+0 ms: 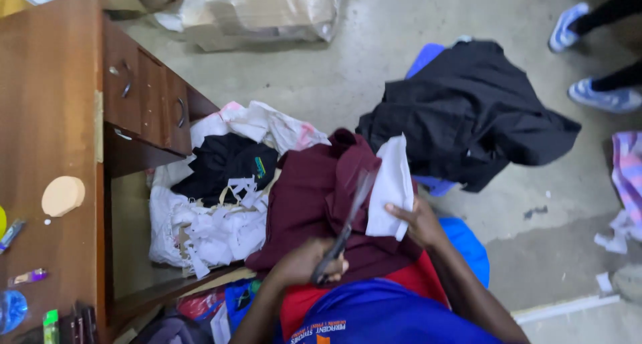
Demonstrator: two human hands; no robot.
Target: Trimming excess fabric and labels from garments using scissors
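My left hand (pixel 309 262) grips the handles of a pair of dark scissors (pixel 348 218), whose blades point up and away from me over a maroon cloth (pixel 304 197) on my lap. My right hand (pixel 418 221) pinches the lower edge of a white fabric piece (pixel 391 183), held upright just right of the blades. The blades are blurred and lie beside the white piece's left edge; whether they touch it I cannot tell.
A wooden desk (pixel 47 116) with drawers stands at left, small items on top. White fabric scraps (pixel 207 233) and a black cloth (pixel 224 163) lie beside it. A black garment (pixel 468 110) covers a blue seat. Another person's blue shoes (pixel 592 93) stand at right. A plastic-wrapped box (pixel 261 9) sits beyond.
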